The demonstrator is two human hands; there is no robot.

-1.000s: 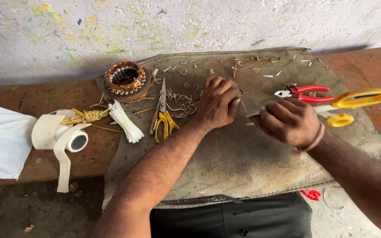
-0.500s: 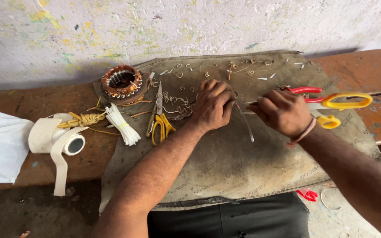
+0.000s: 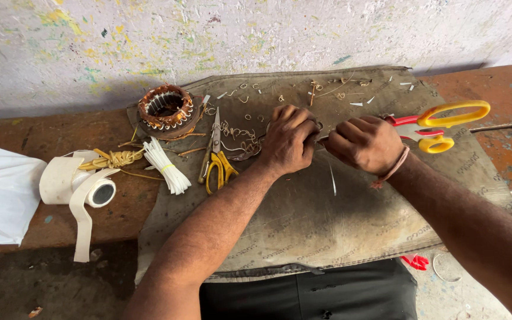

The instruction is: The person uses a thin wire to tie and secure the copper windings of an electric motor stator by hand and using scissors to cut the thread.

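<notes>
Seen from above, a person's two bare hands meet at the middle of a grey-brown cloth mat [image 3: 327, 225] spread over a worn reddish-brown bench [image 3: 60, 136]. The left hand [image 3: 288, 140] is curled tightly, fingers folded in, and the right hand [image 3: 364, 142] is likewise closed into a fist just beside it, the two nearly touching; both pinch a thin, dark strip or wire [image 3: 321, 140] between them, though it is too small to tell exactly what it is. A pale sliver [image 3: 332, 178] lies on the mat just below the hands. Left of the left hand lie yellow-handled pliers [image 3: 216, 155], a bundle of white ties [image 3: 167, 166], a knot of yellow cord [image 3: 111, 159] and a copper-wound motor stator [image 3: 165, 108]. Further left sits a roll of white tape [image 3: 81, 186] with a loose tail hanging over the bench edge, beside a white bag [image 3: 1, 192]. Right of the right hand rest scissors with yellow handles [image 3: 445, 121], lying over a red-handled tool [image 3: 407, 123]. Small wire scraps dot the mat. A paint-flecked pale wall [image 3: 256, 35] rises behind the bench.
</notes>
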